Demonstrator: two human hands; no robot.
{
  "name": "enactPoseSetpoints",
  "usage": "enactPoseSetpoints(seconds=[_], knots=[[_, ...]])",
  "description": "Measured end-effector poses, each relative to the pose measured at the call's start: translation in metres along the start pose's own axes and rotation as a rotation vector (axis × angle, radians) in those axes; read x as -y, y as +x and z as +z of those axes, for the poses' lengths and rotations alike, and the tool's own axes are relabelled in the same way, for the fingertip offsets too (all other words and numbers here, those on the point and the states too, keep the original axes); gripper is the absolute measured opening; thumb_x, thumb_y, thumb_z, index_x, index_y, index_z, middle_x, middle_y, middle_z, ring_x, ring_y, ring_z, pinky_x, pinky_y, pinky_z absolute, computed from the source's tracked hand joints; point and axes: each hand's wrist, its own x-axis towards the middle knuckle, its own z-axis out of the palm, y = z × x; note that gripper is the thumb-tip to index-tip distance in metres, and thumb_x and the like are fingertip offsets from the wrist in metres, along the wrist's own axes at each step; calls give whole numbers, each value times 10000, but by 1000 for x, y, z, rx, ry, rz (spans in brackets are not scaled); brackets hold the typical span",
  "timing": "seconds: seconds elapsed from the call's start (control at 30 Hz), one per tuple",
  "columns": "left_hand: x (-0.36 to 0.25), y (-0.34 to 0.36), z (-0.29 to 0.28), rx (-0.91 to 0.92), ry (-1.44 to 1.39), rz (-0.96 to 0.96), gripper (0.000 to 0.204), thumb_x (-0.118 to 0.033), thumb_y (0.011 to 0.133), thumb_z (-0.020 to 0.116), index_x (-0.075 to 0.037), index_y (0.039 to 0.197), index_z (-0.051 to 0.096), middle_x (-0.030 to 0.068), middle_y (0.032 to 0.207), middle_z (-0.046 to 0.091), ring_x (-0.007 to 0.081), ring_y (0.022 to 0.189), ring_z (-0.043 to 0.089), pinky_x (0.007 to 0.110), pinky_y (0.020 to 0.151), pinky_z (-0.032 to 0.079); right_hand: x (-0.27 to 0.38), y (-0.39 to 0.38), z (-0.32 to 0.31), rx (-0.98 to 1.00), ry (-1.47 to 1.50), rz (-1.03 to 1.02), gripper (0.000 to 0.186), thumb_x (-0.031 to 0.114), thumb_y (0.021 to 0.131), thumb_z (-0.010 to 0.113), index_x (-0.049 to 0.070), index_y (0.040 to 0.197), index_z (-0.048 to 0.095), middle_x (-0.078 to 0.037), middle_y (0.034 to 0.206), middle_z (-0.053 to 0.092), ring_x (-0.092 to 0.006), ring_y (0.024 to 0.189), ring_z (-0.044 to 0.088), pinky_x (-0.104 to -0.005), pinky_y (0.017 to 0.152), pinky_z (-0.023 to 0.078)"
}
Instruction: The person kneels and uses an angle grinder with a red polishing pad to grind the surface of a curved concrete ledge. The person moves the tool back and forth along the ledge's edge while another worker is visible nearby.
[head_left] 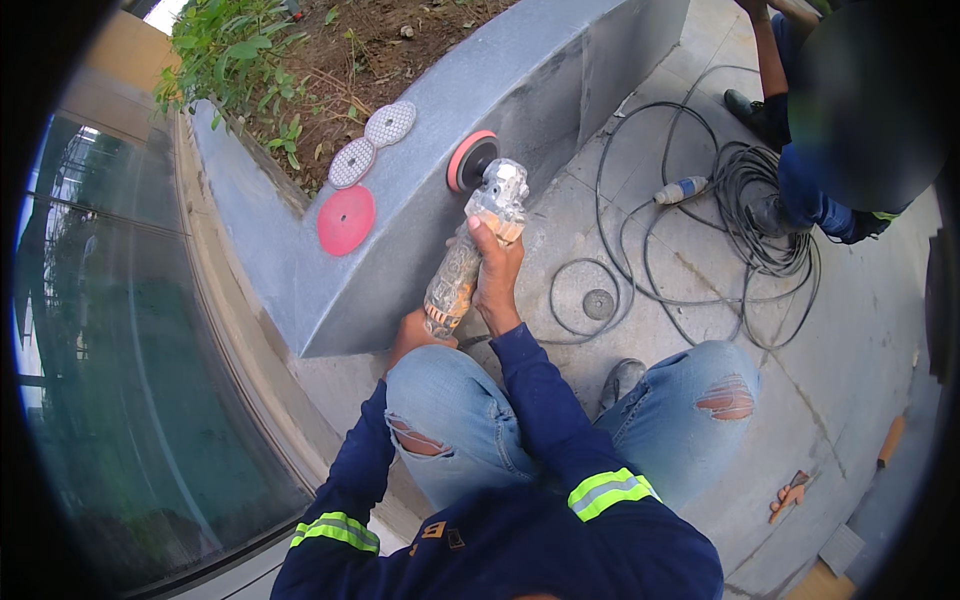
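An angle grinder (pixel 462 275), dusty and orange-black, is in both my hands. My right hand (pixel 497 270) wraps round the body close behind its silvery, tape-like wrapped head, thumb on top. Lower down, my left hand (pixel 412 335) grips the rear end, partly hidden by the tool and my knee. The tool's pink-edged polishing disc (pixel 470 162) is against or very near the side of the grey planter wall (pixel 420 200); contact cannot be told. On the wall's top lie a pink round pad (pixel 346 220) and two whitish polishing pads (pixel 352 163) with a dotted grid.
Soil and plants (pixel 240 60) fill the planter. A coiled black cable (pixel 765 200) with a blue-white connector (pixel 681 190) spreads over the floor at right. Another person (pixel 830 170) crouches beside it. A dark glass pane (pixel 130 330) stands left; an orange-handled tool (pixel 790 495) lies lower right.
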Motion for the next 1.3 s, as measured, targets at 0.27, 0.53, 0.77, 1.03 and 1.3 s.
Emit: enactPoseSetpoints(seconds=[0.27,0.53,0.77,1.03,1.3], knots=[[26,4,-5,-14,1,-63,571,-78,719,828,41,1265,714,195,1098,803,244,1030,767,397,934,570,-14,-11,-2,-54,9,15,466,276,969,809,16,1297,605,-119,1027,690,-244,802,748,-401,698,642],[0,14,2,74,26,-1,559,-110,736,881,39,1249,717,179,1089,802,204,1030,741,387,929,567,6,16,-10,-24,17,60,485,273,963,817,5,1307,604,-119,1045,696,-230,803,748,-390,684,640],[37,6,-2,44,-71,-17,524,-88,729,824,59,1219,711,183,1054,795,214,990,744,393,903,570,-8,-23,0,-12,-22,23,479,258,957,825,9,1304,608,-110,1073,694,-222,808,742,-394,714,650],[27,5,3,43,47,-31,524,-96,728,845,56,1212,712,164,1031,793,210,974,738,384,877,571,-5,-5,-8,-63,0,45,458,272,966,811,9,1284,611,-109,1037,693,-229,798,742,-382,684,639],[-7,15,1,89,-50,-80,583,-100,698,881,54,1236,717,174,1027,795,209,989,749,380,880,572,5,13,-4,-21,11,4,448,301,956,822,15,1251,643,-105,993,706,-223,784,745,-383,681,631]])
